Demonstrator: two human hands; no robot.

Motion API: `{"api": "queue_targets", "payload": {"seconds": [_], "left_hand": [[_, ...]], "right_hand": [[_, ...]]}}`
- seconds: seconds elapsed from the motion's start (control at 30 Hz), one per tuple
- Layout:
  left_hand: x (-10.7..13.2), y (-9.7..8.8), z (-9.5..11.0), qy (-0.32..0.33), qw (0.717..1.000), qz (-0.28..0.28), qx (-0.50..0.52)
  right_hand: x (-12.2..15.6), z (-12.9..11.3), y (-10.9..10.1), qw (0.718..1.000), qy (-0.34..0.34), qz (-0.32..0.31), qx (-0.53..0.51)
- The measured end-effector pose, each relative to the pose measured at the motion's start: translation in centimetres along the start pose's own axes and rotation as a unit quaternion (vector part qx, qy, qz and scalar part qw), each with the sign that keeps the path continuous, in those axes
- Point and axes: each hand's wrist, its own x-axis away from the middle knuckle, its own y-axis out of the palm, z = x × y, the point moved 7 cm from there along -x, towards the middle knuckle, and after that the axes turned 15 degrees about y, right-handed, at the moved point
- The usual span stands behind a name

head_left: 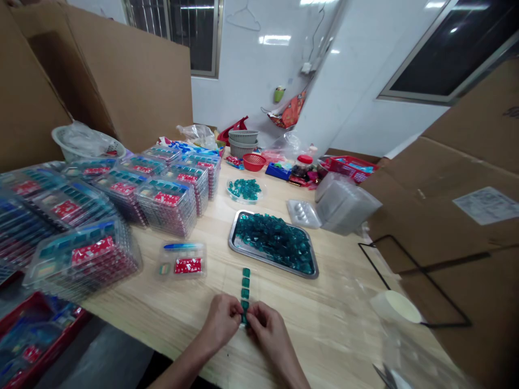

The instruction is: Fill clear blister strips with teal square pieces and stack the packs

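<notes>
A column of small teal square pieces point(245, 282) runs toward me on the table, apparently in a clear plastic strip or tray whose outline is hard to see. At its near end, my left hand point(223, 320) and my right hand point(268, 325) meet, fingers pinched around the lowest teal piece point(244, 317). The fingertips partly hide that piece. Just beyond lies a metal tray point(275, 262) heaped with loose teal pieces point(275, 237). Left of the column sits a clear plastic case point(166, 254) with a blue pen point(182, 246) and a red patterned packet point(188, 265).
Stacks of filled clear cases point(170, 210) crowd the left. Behind the tray stands a clear bowl point(245, 191) of teal pieces. Empty clear trays point(344, 202), a tape roll point(396, 307) and scissors point(385, 375) are on the right, beside a cardboard box point(446, 178).
</notes>
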Motion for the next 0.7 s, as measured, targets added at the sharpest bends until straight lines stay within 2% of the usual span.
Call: {"api": "queue_targets", "payload": {"seconds": [0.1,0.23,0.37,0.5,0.57,0.7], "left_hand": [[0.0,0.0,1.0,0.048,0.993,-0.016,-0.105],[0.2,0.3,1.7,0.085,0.98,-0.023,-0.178],[0.5,0.7,2.0,0.114,0.978,-0.038,-0.174],[0.9,0.1,1.9,0.099,0.988,-0.011,-0.117],[1.0,0.5,1.8,0.111,0.987,-0.035,-0.111],[0.7,2.6,0.8,0.121,0.968,-0.117,-0.184]], "right_hand": [[0.2,-0.3,-0.1,0.995,-0.039,0.039,0.085],[0.8,-1.6,-0.3,0.978,-0.105,0.092,0.153],[1.4,-2.4,-0.3,0.973,-0.126,0.098,0.169],[1.6,-2.1,-0.2,0.977,-0.122,0.071,0.159],[1.5,-1.8,-0.2,0.974,-0.138,0.072,0.167],[0.7,-0.8,-0.4,0.966,-0.173,0.077,0.177]]}}
